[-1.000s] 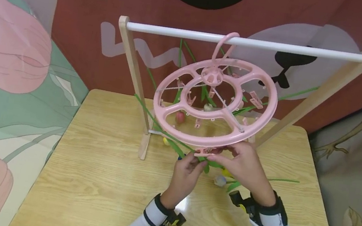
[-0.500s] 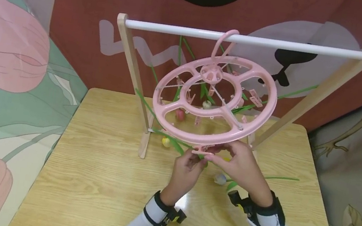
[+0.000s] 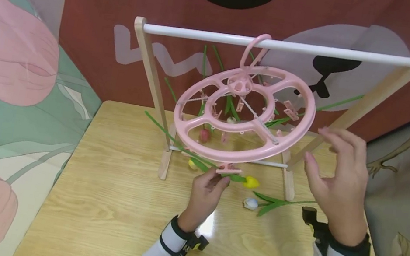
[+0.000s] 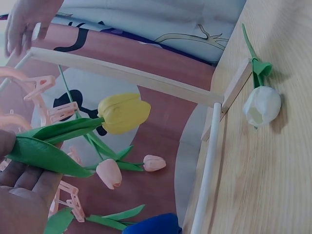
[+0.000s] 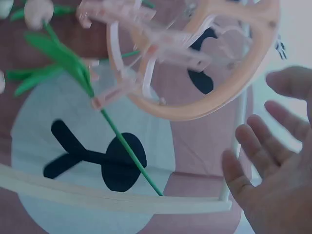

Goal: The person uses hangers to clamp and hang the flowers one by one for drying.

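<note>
My left hand [image 3: 202, 196] grips a yellow tulip [image 3: 251, 182] by its stem and leaves, just below the front rim of a round pink clip hanger [image 3: 242, 156]. In the left wrist view, the thumb lies over the green leaves [image 4: 48, 156] and the fingers curl underneath. A pink clothespin [image 3: 228, 171] of the hanger sits right at the fingertips and overlaps the stem. Off to the right of the hanger, my right hand [image 3: 343, 184] is raised with fingers spread and holds nothing. The hanger hooks over a white rod [image 3: 335, 53].
A white tulip [image 3: 250, 203] lies on the wooden table [image 3: 117, 212]. Pink tulips [image 4: 108, 173] and a blue flower [image 4: 153, 224] hang from the clips. The rack's wooden posts [image 3: 153, 76] flank the hanger, with patterned cloth behind.
My right hand has let go of the pink clothespin and moved right, its fingers opening. The left hand stays at the stem, and the yellow bloom now shows beside it.
</note>
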`<action>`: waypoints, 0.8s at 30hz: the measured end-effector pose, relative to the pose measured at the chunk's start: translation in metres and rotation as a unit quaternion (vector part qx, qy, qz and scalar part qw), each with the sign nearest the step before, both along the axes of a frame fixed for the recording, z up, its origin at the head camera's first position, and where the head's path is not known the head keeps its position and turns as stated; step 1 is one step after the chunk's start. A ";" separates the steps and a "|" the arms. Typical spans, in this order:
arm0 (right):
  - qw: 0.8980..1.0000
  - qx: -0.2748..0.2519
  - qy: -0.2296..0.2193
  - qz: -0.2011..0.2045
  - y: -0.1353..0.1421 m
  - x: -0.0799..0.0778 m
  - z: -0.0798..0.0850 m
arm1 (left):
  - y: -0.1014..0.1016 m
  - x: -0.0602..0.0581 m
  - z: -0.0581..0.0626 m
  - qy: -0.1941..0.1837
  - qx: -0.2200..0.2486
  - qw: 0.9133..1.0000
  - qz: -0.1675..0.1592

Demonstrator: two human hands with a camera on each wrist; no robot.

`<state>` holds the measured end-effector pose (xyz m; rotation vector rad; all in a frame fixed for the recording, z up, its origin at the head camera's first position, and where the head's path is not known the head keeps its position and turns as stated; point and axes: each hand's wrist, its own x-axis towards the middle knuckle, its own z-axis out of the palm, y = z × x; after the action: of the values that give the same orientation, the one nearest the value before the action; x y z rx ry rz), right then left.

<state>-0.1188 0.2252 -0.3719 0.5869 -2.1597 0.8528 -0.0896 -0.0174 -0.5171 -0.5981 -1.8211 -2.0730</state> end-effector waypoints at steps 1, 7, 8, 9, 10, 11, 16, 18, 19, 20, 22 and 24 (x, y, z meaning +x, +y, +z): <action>1.000 0.025 0.008 -0.001 0.001 -0.006 0.003 | 0.000 0.000 -0.001 0.000 0.002 1.000 0.000; 0.991 0.133 0.014 0.031 -0.001 -0.025 0.008 | -0.004 -0.001 -0.006 0.007 -0.004 1.000 0.016; 0.990 0.133 0.018 0.034 -0.003 -0.025 0.007 | -0.005 -0.001 -0.007 0.008 -0.005 1.000 0.020; 0.990 0.131 0.021 0.037 -0.005 -0.024 0.005 | -0.006 -0.002 -0.007 0.007 -0.007 1.000 0.024; 0.991 0.128 0.027 0.041 -0.007 -0.023 0.003 | -0.008 -0.002 -0.008 0.007 -0.009 0.999 0.030; 0.991 0.122 0.032 0.046 -0.009 -0.022 0.002 | -0.009 -0.002 -0.008 0.005 -0.011 0.999 0.035; 0.991 0.073 0.082 0.077 -0.026 -0.014 -0.004 | -0.019 -0.004 -0.010 0.007 -0.012 0.998 0.054; 0.990 0.055 0.102 0.084 -0.033 -0.011 -0.003 | -0.023 -0.006 -0.009 0.008 -0.012 0.998 0.062; 0.989 0.048 0.110 0.087 -0.037 -0.008 -0.003 | -0.026 -0.006 -0.008 0.007 -0.012 0.998 0.066; 0.988 0.045 0.118 0.088 -0.040 -0.006 -0.002 | -0.028 -0.007 -0.008 0.007 -0.011 0.998 0.069; 0.986 0.044 0.131 0.091 -0.045 -0.002 -0.001 | -0.033 -0.009 -0.006 0.002 -0.013 0.997 0.076; 0.985 0.048 0.139 0.092 -0.050 0.002 -0.001 | -0.038 -0.011 -0.004 -0.003 -0.016 0.996 0.084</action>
<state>-0.1166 0.1749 -0.3727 0.9108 -1.9204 0.7181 -0.1003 -0.0554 -0.5208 -0.4318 -1.8425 -1.9423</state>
